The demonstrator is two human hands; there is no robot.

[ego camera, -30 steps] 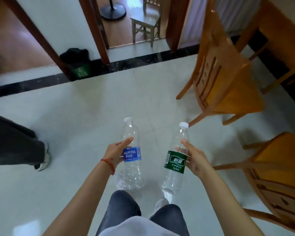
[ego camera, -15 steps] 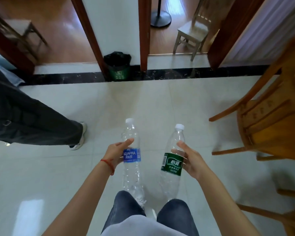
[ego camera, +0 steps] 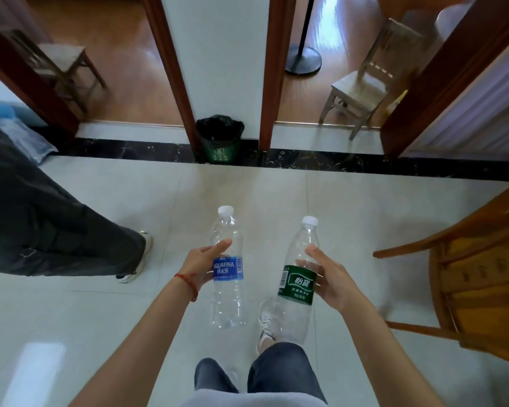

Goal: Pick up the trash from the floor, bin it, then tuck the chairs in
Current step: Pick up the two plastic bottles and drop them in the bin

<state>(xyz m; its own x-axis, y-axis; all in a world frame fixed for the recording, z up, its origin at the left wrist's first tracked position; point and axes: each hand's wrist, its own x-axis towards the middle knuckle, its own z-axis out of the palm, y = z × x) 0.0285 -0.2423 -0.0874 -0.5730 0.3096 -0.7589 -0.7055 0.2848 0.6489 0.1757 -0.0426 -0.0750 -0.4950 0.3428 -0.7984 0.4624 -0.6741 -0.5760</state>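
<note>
A clear plastic bottle with a blue label [ego camera: 228, 271] is being gripped around its middle by the left hand [ego camera: 202, 264], the thumb pressed across the front just above the label and the fingers wrapped behind it. A second clear bottle with a green label [ego camera: 297, 282] is being clasped in the same way by the right hand [ego camera: 331, 279], thumb laid on the shoulder of the bottle and fingers curled round its far side. Both bottles are being held upright in the lower centre of the frame, white caps pointing up and slightly apart from each other (a red string [ego camera: 187, 282] is being worn at the left wrist). Below them, jeans and a white shoe [ego camera: 265, 326] are being shown above the pale tiled floor [ego camera: 350, 212]. At upper centre, a small green bin [ego camera: 220, 139] lined with a black bag is being kept against the wall between two doorways, well apart from the bottles. A wooden chair [ego camera: 476, 277] is being cut off by the right edge, and another person's dark trouser leg [ego camera: 56, 236] is being seen at the left edge.
</note>
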